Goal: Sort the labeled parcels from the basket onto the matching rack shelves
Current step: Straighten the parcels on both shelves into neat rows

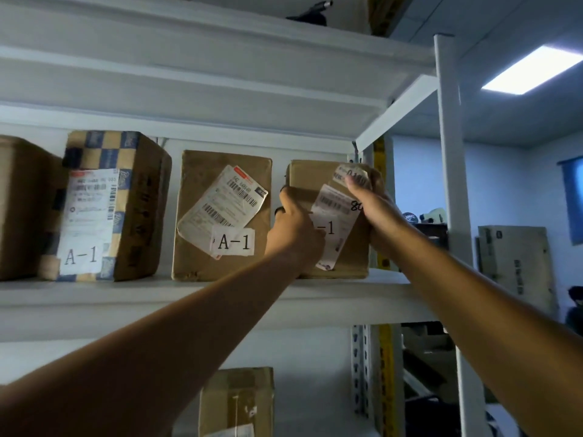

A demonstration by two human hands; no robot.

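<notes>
Right of centre, both hands gripped a creased cardboard parcel (328, 216) standing on the white shelf (189, 298): left hand (295, 228) on its left edge, right hand (375, 206) on its right.

Five brown parcels (224, 216) (three visibly marked A-1), two hands (293, 228).

We find the shelf (202, 298) nearly filled: the parcel (340, 247) at its right end stands just beside the rack post (366, 159). A narrow gap separates it from the middle A-1 parcel (220, 216), occupied by the left hand (295, 228). We note open headroom above the boxes, beneath the upper shelf (220, 89).
</notes>
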